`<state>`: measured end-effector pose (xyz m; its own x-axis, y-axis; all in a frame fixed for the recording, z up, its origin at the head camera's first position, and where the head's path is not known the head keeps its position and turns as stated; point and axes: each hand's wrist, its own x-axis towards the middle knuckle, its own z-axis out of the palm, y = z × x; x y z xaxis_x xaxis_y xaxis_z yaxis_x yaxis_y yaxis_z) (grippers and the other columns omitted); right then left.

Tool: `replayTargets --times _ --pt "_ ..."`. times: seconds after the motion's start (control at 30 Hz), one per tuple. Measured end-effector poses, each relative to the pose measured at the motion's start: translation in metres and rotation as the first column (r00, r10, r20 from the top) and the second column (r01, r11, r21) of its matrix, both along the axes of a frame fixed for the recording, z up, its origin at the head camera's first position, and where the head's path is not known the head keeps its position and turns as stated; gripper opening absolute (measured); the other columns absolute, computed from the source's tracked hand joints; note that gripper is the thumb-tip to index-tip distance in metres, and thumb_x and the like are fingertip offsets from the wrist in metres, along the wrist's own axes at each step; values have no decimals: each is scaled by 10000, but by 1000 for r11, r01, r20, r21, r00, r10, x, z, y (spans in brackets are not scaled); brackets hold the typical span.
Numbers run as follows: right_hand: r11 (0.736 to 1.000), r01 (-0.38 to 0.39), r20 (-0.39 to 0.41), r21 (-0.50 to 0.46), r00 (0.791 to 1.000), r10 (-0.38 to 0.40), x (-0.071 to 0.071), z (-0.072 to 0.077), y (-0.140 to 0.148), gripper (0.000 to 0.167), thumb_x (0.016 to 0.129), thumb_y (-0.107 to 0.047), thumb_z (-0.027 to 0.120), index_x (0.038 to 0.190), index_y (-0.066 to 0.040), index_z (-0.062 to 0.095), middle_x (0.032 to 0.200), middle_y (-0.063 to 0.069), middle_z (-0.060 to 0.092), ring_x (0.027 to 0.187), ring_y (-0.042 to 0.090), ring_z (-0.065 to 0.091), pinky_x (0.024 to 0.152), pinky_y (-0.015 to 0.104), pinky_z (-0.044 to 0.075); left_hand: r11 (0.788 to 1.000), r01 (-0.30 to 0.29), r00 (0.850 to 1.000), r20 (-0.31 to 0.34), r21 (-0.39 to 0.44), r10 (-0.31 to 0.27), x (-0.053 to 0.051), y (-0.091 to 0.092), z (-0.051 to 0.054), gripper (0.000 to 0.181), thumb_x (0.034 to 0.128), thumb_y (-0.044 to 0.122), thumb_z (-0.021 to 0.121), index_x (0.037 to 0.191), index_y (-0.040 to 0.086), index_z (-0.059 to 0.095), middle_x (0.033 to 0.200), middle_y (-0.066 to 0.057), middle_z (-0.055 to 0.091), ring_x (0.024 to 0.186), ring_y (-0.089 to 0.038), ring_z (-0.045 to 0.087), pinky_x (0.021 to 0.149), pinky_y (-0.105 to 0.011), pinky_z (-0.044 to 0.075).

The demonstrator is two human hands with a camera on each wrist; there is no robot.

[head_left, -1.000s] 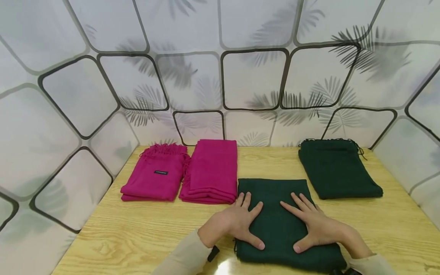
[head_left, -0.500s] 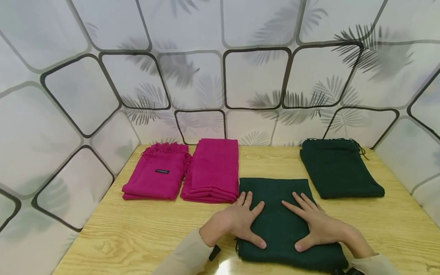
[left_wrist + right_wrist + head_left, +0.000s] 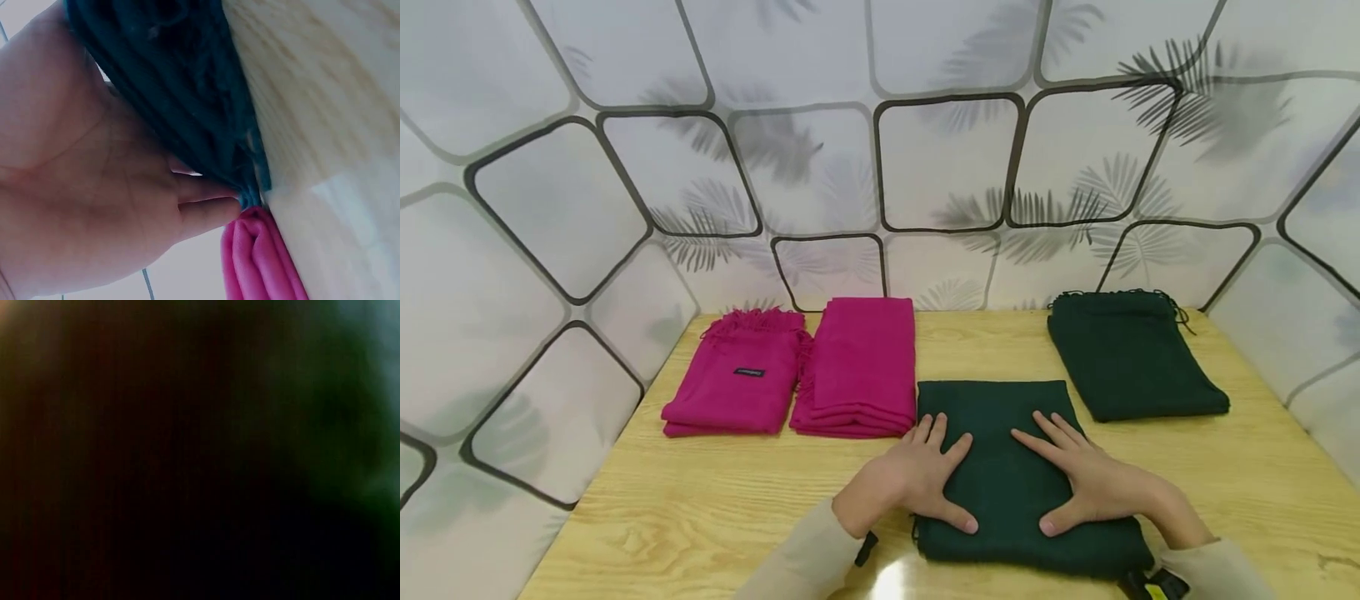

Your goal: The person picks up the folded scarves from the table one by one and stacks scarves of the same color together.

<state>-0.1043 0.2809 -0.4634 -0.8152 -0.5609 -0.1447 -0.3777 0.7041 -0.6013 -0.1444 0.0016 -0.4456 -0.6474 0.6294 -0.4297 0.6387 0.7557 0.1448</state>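
A folded dark green scarf lies flat near the front of the wooden table in the head view. My left hand rests on its left side with fingers spread. On its right side lies my right hand, thumb and fingers spread too. In the left wrist view, the left hand lies along the layered edge of the green scarf, its fingertips close to a pink folded edge. The right wrist view is too dark and blurred to make out anything.
Two folded magenta scarves stand side by side at the back left: a fringed, labelled one and a plain-topped one. Another folded dark green scarf lies at the back right. Patterned walls enclose the table behind and beside.
Both hands keep their places on the green scarf. The head view has shifted slightly, so the scarves appear a little higher in it.
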Motion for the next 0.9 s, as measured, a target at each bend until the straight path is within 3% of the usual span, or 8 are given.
replayTargets --times 0.17,0.3,0.43,0.57,0.63,0.73,0.83,0.9 --pt "1000 -12 48 -8 999 12 -5 10 3 1029 788 -477 810 1580 -114 262 1591 348 50 1404 638 13 954 833 163 998 37 999 -37 -51 -39 -4 1 16 1004 797 770 602 1595 302 212 1649 -103 168 1520 -307 136 1215 -444 158" --pt "1000 -7 80 -19 997 9 -9 22 11 1016 813 -473 790 1574 -69 252 1581 366 36 1395 644 72 967 801 226 994 96 993 -71 -43 -99 -15 8 32 900 865 709 575 1587 278 252 1620 -86 262 1495 -303 226 1206 -447 194" --pt "999 47 53 -9 998 -46 -16 35 24 1008 822 -490 773 1571 -63 250 1574 374 27 1379 653 100 960 788 258 983 136 991 -27 119 -134 -33 23 42 825 940 597 563 1596 238 215 1606 -87 283 1447 -291 328 1160 -429 309" --pt "990 141 -28 17 990 -141 -28 44 46 998 811 -486 785 1554 -51 279 1562 381 60 1366 654 129 947 790 269 925 114 980 110 363 -163 -55 47 47 802 975 494 575 1599 191 171 1578 -99 293 1371 -241 415 1092 -372 399" --pt "980 195 -58 34 979 -193 -36 46 60 987 815 -475 785 1546 -37 287 1558 385 79 1366 651 144 949 784 282 883 64 964 199 466 -174 -65 61 47 781 992 442 573 1596 170 160 1565 -121 290 1339 -245 454 1069 -339 418" --pt "965 260 -84 47 963 -255 -50 46 81 955 845 -439 771 1535 7 284 1539 409 109 1353 653 164 944 780 293 815 -77 928 340 575 -153 -77 83 45 730 1009 367 569 1586 150 178 1561 -155 295 1328 -280 480 1043 -312 430" --pt "942 330 -96 55 941 -324 -64 45 102 927 874 -414 748 1527 41 274 1517 426 147 1344 641 185 951 771 298 737 -264 863 494 622 -107 -85 107 43 696 1006 303 576 1579 170 203 1562 -169 305 1329 -282 488 984 -314 475" --pt "924 379 -92 54 923 -374 -73 44 115 922 888 -407 734 1524 61 258 1504 432 165 1337 631 193 957 766 299 702 -352 823 562 620 -83 -89 123 42 699 997 289 588 1579 191 214 1568 -176 304 1338 -262 474 942 -320 499"
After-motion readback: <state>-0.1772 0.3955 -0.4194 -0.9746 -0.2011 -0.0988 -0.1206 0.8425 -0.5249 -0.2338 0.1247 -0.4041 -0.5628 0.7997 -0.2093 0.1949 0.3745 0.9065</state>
